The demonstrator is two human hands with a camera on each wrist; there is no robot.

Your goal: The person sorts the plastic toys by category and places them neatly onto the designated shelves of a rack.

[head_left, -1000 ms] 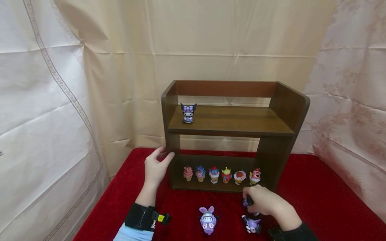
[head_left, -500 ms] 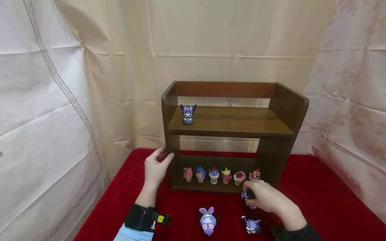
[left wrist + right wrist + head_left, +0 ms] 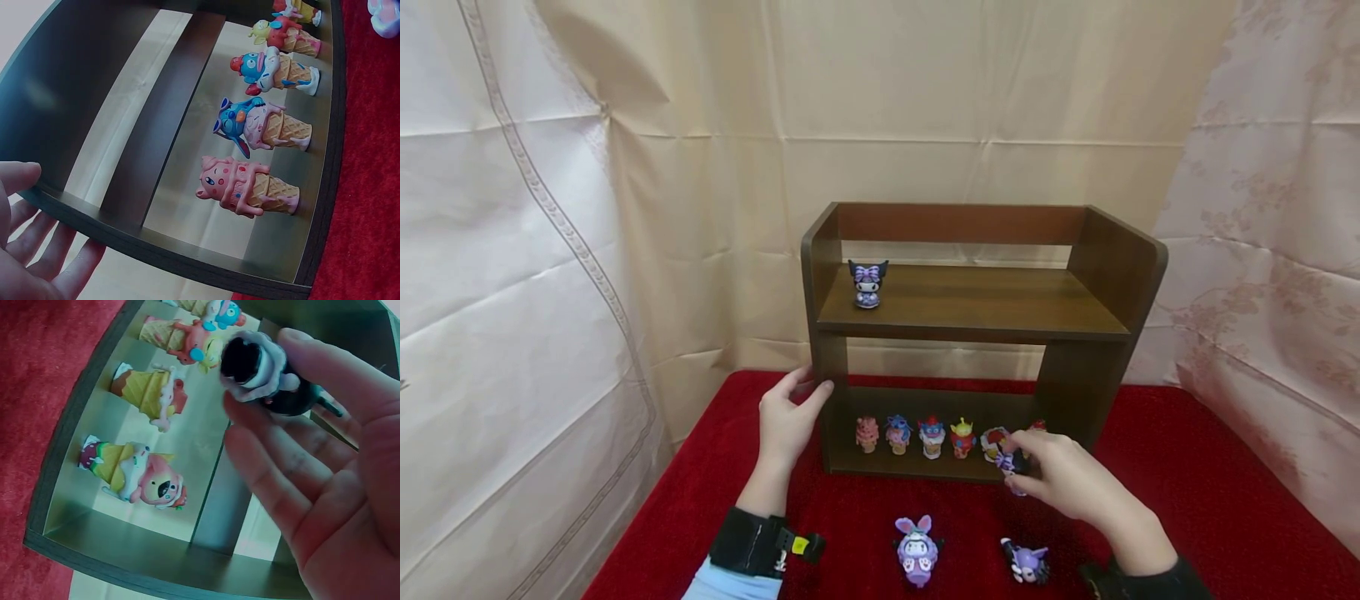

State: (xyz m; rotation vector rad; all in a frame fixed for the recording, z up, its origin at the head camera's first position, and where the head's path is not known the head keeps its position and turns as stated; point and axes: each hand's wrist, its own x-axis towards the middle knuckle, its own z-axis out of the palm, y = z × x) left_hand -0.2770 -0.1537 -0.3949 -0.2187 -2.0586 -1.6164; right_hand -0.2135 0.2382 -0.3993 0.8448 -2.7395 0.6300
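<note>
My left hand (image 3: 787,417) holds the left side panel of the brown wooden shelf (image 3: 973,333), its thumb at the front edge and its fingers along the outside. My right hand (image 3: 1067,475) pinches a small black and purple figurine (image 3: 1006,463) between thumb and fingers, in front of the lower tier's right end. From the right wrist view, the figurine's hollow-looking dark underside (image 3: 240,359) faces the camera. A black-eared figurine with a purple bow (image 3: 867,285) stands on the upper tier at the left. Several ice-cream-cone figurines (image 3: 932,437) stand in a row below; my right hand partly hides the rightmost.
On the red cloth (image 3: 700,500) before the shelf lie a purple rabbit-eared figurine (image 3: 917,550) and another purple and black figurine (image 3: 1027,561). A beige curtain (image 3: 925,100) hangs behind, with pale cloth at both sides.
My right hand has lifted the figurine off the red cloth and carried it up toward the shelf. The left hand keeps its place on the side panel.
</note>
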